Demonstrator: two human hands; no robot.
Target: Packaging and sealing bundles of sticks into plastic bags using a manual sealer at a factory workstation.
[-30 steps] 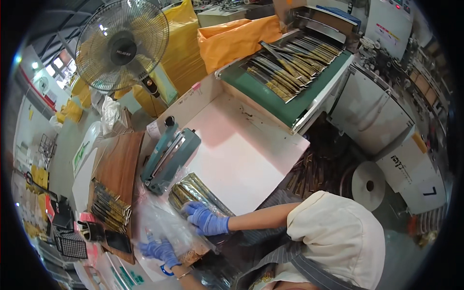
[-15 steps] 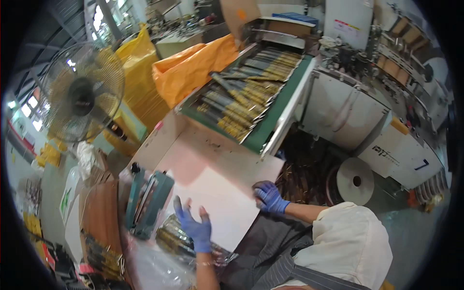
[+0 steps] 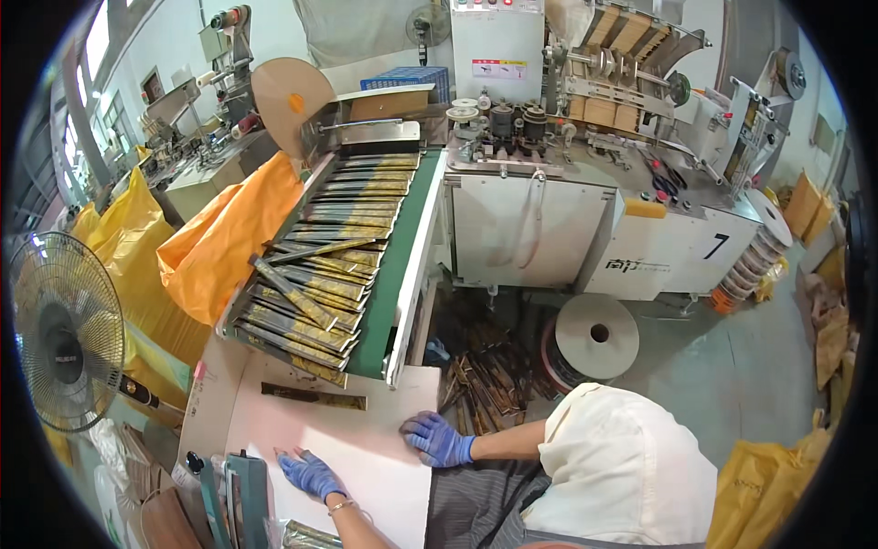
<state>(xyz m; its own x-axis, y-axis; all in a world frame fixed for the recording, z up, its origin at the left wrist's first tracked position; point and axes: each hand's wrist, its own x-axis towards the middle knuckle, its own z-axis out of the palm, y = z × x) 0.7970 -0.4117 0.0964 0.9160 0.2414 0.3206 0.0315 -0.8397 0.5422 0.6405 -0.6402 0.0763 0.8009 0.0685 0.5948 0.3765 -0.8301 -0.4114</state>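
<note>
Both gloved hands flat on white table (image 3: 366, 439): left hand (image 3: 309, 473), right hand (image 3: 437, 439) at edge; long packets (image 3: 315, 265) on conveyor.

Single head-worn fisheye view, angled steeply down over worktable (image 3: 366, 439) and conveyor (image 3: 384, 274).

Your left forearm runs out of the lower edge just behind the left hand (image 3: 309, 474), and your right arm vanishes under the cream cap (image 3: 622, 467), which also hides your lap and the floor beneath. The teal sealer (image 3: 245, 499) and the foil packets (image 3: 306, 535) beside it are cut off at the bottom rim. The fan (image 3: 64, 334) loses its left side to the dark rim.
</note>
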